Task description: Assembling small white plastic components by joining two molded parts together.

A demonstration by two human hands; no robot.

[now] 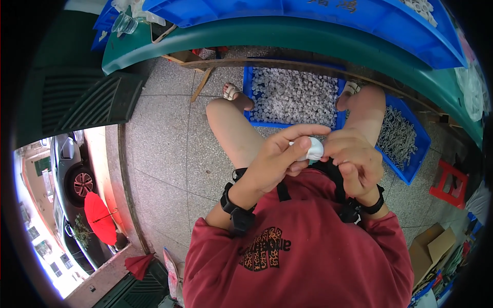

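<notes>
My left hand (277,158) holds a small, glossy white rounded plastic piece (315,149) between thumb and fingers, above my lap. Close against the piece's right side is my right hand (359,158), its fingers bent and drawn together. Whatever its fingertips pinch is too small or too hidden to make out. On the floor between my feet lies a blue tray (247,82) full of small white ring-like parts (295,95). Right of my leg, another blue tray (424,141) holds a heap of thin greyish looped parts (396,134).
Ahead stands a green table (246,43) carrying a large blue bin (308,15) and a phone (163,32). A wooden bar (277,62) runs beneath it. A red stool (450,185) and cardboard box (431,251) stand at right. A red umbrella (100,218) is beyond the doorway at left.
</notes>
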